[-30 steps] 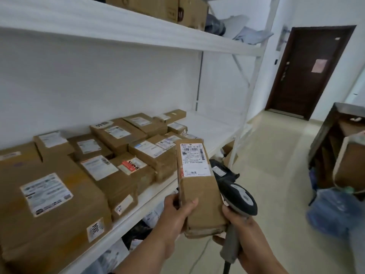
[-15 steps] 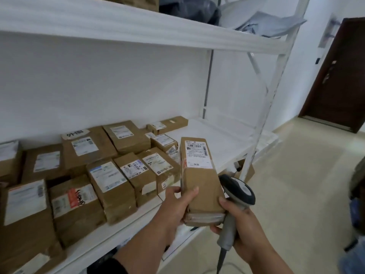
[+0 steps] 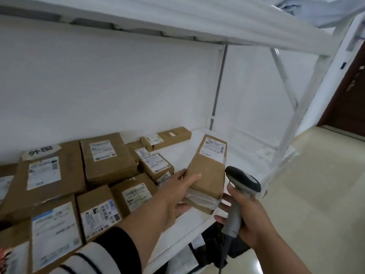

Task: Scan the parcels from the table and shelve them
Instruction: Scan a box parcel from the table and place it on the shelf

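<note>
At the centre of the view, over the white shelf [image 3: 199,155], the parcel [image 3: 209,171] is held lengthwise, its labelled end pointing toward 12 o'clock and its taped near end toward 6. The left hand [image 3: 173,196] grips that near end — thumb laid across the top face, fingers curled underneath — and the arm comes in from 7 o'clock in a dark cuff and a white sleeve with dark stripes. Whether the parcel's underside touches the shelf cannot be told; its far end lies over the bare stretch of board.

At 4 o'clock from the parcel, the right hand [image 3: 248,216] is wrapped round the grey handle of the scanner [image 3: 240,192], whose dark head stands just beside the parcel's right edge. Two fingertips of that hand reach out under the parcel's near corner, touching it or very near.

From 9 to 11 o'clock of the parcel the shelf is crowded with brown boxes [image 3: 107,157], labels up, packed close together; one bears a strip of tape with handwriting. A long flat box [image 3: 173,136] lies against the back wall at 11 o'clock.

An upper shelf [image 3: 177,18] crosses the top of the view. A dark door [image 3: 347,91] stands at 3 o'clock — beyond the shelf's white post.
</note>
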The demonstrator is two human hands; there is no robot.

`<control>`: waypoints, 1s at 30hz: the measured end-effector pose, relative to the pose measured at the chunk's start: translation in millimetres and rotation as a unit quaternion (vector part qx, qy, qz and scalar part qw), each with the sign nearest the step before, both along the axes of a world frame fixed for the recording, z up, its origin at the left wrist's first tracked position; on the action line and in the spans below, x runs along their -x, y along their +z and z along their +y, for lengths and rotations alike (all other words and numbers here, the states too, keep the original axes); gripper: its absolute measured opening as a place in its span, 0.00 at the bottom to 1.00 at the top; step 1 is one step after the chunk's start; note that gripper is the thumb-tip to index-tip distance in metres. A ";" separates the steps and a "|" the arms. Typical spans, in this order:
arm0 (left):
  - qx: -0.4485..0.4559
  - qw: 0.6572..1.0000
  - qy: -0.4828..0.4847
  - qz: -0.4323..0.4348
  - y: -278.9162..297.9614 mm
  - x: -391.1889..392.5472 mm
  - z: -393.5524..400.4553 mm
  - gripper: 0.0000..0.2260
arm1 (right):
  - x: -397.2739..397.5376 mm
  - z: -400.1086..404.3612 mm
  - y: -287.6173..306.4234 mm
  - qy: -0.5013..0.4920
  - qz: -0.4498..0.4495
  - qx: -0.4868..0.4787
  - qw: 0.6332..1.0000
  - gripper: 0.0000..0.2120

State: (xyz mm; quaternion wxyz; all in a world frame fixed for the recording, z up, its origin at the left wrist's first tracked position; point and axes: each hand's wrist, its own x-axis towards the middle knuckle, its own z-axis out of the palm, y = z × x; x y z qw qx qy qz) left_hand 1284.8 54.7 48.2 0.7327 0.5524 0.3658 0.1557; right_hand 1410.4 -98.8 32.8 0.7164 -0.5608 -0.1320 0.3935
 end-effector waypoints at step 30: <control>-0.533 0.713 -0.142 0.434 -16.5 -182.9 175.0 0.22 | -198.6 231.0 -16.4 0.142 -0.026 0.071 0.987 0.12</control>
